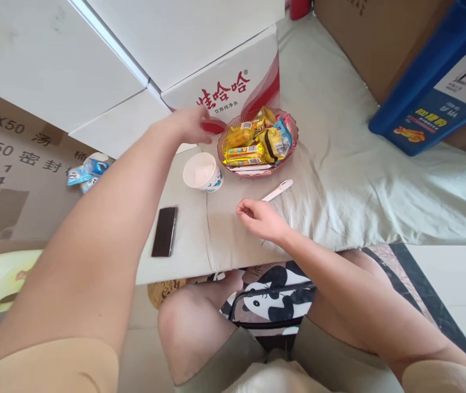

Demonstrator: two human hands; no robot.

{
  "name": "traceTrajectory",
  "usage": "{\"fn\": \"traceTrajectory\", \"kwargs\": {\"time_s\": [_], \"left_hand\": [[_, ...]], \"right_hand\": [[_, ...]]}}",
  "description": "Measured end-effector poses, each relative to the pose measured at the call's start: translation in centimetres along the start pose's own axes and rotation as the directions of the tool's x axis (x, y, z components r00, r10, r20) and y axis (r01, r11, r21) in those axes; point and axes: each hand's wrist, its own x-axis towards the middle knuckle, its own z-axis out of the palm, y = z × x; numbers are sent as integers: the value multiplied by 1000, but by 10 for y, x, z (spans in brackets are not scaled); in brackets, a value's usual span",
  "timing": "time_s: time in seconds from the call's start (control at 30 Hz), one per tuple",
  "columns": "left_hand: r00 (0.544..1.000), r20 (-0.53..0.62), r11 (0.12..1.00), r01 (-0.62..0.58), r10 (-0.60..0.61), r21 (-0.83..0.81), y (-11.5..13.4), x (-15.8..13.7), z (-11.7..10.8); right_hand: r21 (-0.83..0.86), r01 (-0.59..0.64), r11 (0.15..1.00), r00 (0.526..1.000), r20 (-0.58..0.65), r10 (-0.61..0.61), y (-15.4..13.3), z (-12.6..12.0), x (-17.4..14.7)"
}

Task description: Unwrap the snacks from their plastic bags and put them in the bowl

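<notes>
My left hand [195, 124] is stretched out over the far side of the table, just left of a pink clear bowl [294, 147]. Its fingers are apart and nothing shows in them. Yellow snack packets [245, 144] and other wrapped items fill the bowl. A white paper cup [203, 172] with a blue pattern stands below my left hand, with something pale inside. My right hand [262, 219] rests on the table, fingers curled loosely with nothing visible in them. Just beyond it lies a long white plastic utensil [278, 189], its near end hidden behind the hand.
A black phone [164, 231] lies on the cloth-covered table [228, 240] at the left. Behind the bowl is a white and red carton [253, 65]. A blue jug [433, 82] and a brown box [380, 43] stand at the right. Blue packets [87, 173] sit left of my arm.
</notes>
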Motion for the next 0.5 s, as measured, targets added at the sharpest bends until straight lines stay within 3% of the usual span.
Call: {"fn": "traceTrajectory", "kwargs": {"time_s": [0.1,0.2,0.37,0.5], "left_hand": [[976,216,989,-69,39,132,44,3,1],[954,290,975,-125,69,182,73,0,19],[972,174,986,-165,155,41,62,2,46],[977,143,988,-153,156,-37,51,0,48]], "right_hand": [[-7,-7,1000,1000,3,7,-1,0,-1],[-5,-7,1000,1000,-1,7,0,-2,-1],[-12,1,1000,1000,-23,-1,4,-8,-1],[-17,-2,1000,1000,-27,2,4,-9,-1]]}}
